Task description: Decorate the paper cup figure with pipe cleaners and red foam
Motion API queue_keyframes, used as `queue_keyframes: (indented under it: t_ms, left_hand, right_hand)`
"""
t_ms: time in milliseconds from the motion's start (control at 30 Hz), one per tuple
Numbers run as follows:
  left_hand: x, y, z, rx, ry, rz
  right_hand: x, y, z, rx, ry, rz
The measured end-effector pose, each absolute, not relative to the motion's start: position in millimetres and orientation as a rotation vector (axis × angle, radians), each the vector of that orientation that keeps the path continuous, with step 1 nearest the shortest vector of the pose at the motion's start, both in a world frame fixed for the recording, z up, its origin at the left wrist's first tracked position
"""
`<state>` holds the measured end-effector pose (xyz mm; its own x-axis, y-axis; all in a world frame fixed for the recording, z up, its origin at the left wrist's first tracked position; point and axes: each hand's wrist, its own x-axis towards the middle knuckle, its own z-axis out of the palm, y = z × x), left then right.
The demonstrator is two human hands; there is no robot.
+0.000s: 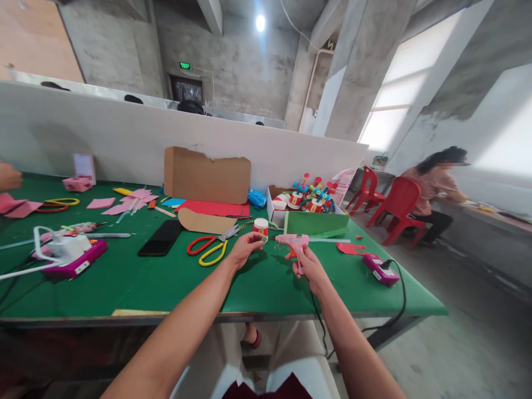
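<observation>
My left hand [248, 247] pinches the lower edge of a small red-and-white paper cup [261, 224]. Green striped coiled strips [246, 225] stick out at the cup's sides. A small pale curve shows at my fingertips, too small to make out. My right hand [310, 266] is wrapped round the handle of a pink glue gun [292, 240]. Its nozzle points left, close to the cup and my left fingertips. A clear glue stick [330, 240] juts from the gun's back. Just left of my left hand lie scissors [213, 244] with red and yellow handles, blades apart.
Behind the gun, a box [280, 217] holds several colourful cup figures [316, 204]. A black phone [161, 238] and purple power strips [380, 270] lie on the green table [187, 288]. The gun's cord hangs over the front edge. Another person's hand [9, 176] shows far left.
</observation>
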<state>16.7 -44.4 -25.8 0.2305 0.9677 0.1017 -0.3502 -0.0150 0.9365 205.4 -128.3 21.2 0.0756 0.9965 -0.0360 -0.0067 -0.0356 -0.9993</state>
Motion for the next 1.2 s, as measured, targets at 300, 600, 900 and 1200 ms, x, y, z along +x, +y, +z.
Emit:
queue_keyframes:
  t_ms: [300, 600, 900, 1200]
  left_hand:
    - [15, -47, -23, 1.005, 0.731, 1.236]
    - [13, -54, -14, 0.941, 0.656, 1.214]
    - [0, -53, -5, 0.881, 0.64, 1.331]
    - [-42, -19, 93, 1.329, 0.871, 1.341]
  right_hand:
    - [259, -122, 23, -1.407, -0.959, 1.175]
    - [291, -112, 26, -2.077, -1.408, 0.61]
    - [244, -109, 33, -1.861, -1.448, 0.224]
    - [131, -30, -8, -1.632, -1.204, 0.656]
